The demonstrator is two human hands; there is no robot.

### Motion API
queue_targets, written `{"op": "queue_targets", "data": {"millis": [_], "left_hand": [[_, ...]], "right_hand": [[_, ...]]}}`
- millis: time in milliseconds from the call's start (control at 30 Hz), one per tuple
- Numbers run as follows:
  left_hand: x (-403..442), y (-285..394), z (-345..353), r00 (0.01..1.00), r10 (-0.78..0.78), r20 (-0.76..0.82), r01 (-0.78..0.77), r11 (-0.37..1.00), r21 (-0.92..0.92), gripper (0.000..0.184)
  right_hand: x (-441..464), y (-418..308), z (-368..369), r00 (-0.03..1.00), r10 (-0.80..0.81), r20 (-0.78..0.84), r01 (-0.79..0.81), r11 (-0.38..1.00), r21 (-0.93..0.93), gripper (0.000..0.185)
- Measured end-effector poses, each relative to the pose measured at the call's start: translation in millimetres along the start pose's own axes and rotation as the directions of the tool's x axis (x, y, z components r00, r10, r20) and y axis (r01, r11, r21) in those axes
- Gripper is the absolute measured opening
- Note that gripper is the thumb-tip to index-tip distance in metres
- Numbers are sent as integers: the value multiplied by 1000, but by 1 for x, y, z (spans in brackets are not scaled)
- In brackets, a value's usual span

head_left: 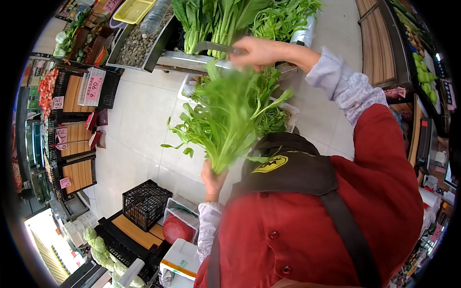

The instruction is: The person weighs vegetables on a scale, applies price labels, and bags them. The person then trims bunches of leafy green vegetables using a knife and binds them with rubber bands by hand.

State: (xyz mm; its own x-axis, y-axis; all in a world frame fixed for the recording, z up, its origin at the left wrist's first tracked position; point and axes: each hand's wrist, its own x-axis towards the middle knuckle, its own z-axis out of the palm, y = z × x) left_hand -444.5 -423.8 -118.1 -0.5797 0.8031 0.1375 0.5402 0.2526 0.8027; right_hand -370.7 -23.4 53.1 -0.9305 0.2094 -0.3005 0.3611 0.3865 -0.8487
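Observation:
My left hand is closed around the stem end of a bunch of leafy greens. The leaves fan out above the floor, away from my apron, and the upper part is smeared by motion. My right hand grips a curved knife, its grey blade pointing left over the front edge of the vegetable stand. Just beyond the blade stand upright bundles of green vegetables. Under the held bunch, partly hidden, is a white crate with more greens.
A metal tray of shellfish sits at the upper left. A black plastic crate, a red basket and a white foam box are at the lower left. Wooden shelves with price tags line the left side.

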Motion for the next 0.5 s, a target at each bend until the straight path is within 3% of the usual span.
{"op": "queue_targets", "data": {"millis": [133,233,300,500], "left_hand": [[-2,-8,3,1000,-14,-15,14,1000,-13,51],[-1,-8,3,997,40,-68,-39,999,6,39],[-2,-10,1,1000,3,-19,-3,1000,13,53],[1,-8,0,999,43,5,-43,998,43,55]], "right_hand": [[-6,7,-1,1000,19,11,-19,1000,-24,18],[-10,9,1,999,20,-36,-20,1000,0,17],[-14,9,2,998,8,-66,-7,1000,15,16],[-2,19,8,993,-101,-61,97,993,-68,17]]}}
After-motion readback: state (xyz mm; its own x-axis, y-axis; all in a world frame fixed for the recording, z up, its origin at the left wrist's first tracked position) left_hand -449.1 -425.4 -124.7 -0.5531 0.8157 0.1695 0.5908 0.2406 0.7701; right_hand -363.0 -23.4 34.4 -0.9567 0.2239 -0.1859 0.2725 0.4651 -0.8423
